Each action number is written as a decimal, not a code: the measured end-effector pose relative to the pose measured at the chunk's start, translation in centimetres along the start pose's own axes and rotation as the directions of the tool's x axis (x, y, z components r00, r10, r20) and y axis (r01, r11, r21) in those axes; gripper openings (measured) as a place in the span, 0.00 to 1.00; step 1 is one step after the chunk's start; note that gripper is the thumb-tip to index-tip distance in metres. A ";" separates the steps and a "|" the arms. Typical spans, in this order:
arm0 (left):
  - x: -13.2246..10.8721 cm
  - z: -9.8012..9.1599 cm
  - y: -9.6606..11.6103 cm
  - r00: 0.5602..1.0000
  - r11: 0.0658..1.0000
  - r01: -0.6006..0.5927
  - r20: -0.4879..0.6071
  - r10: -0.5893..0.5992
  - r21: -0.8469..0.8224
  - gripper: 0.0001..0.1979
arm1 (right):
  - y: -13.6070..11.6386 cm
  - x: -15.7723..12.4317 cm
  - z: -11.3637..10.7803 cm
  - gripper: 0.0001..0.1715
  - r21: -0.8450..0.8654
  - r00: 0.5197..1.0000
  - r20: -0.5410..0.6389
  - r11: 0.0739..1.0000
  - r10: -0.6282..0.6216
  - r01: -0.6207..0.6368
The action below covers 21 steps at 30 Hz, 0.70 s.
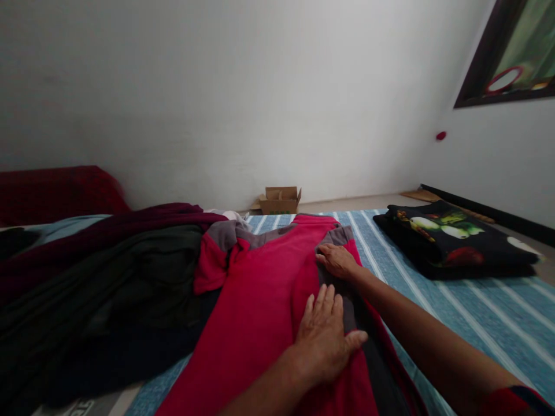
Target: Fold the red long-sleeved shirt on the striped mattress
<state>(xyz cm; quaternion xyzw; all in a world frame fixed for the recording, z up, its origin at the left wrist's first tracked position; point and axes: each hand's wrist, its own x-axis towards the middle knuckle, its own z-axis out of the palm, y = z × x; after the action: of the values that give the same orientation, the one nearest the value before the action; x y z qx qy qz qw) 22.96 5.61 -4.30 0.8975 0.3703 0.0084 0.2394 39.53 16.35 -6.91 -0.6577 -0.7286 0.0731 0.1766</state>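
A red fleece garment (260, 323) with grey panels lies spread flat on a blue striped bed sheet (489, 323). My left hand (323, 338) rests palm down on the red cloth near the bottom of the view, fingers spread and thumb out to the right. Farther up, my right hand (337, 260) lies flat near a grey panel (337, 236), with its fingers pointing left. A dark strip of the garment (373, 352) runs between and below my hands. Neither hand grips anything.
A dark green cloth (104, 289) and a maroon cloth (130, 237) lie heaped left of the garment. A folded black apple-print cloth (451, 242) sits on the right. A cardboard box (280, 200) stands on the floor by the wall.
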 end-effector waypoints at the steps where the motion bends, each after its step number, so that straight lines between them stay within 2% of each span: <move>1: -0.6 0.7 0.0 1.000 1.000 -0.018 0.007 0.018 -0.007 0.39 | -0.5 -0.4 -0.1 0.17 -0.002 1.000 -0.003 1.000 -0.005 0.005; 6: -1.1 3.5 -0.8 0.996 0.997 -0.080 -0.030 0.080 0.007 0.43 | -1.8 -3.0 1.2 0.24 -0.011 1.000 0.011 1.000 -0.014 0.014; 9: -1.0 3.7 -0.8 0.995 0.996 -0.085 -0.042 0.086 0.032 0.44 | -1.5 -4.1 2.5 0.34 -0.067 1.000 0.017 0.998 0.024 -0.023; 11: -1.4 3.4 -0.4 0.998 0.996 -0.066 -0.015 0.067 0.052 0.44 | -1.2 -4.3 3.0 0.36 -0.116 0.999 0.021 0.993 0.034 -0.032; 15: -4.1 3.3 0.6 0.995 0.995 -0.081 0.064 0.078 0.049 0.45 | -0.9 -4.2 3.1 0.37 -0.142 0.999 0.036 0.990 0.030 -0.024; 18: -6.5 3.9 0.9 0.987 0.991 -0.132 0.090 0.130 0.023 0.44 | -1.1 -4.2 2.8 0.37 -0.153 0.999 0.034 0.988 0.032 -0.026; 21: -7.6 4.4 0.9 0.985 0.990 -0.141 0.099 0.139 0.007 0.43 | -1.7 -4.3 2.3 0.37 -0.169 0.999 0.025 0.985 0.033 -0.028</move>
<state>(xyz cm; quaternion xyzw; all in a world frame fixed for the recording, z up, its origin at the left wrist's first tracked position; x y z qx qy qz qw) 18.88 -1.89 -6.57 0.9223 0.2940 -0.0217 0.2499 37.50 12.19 -9.14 -0.6802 -0.7245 0.0228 0.1092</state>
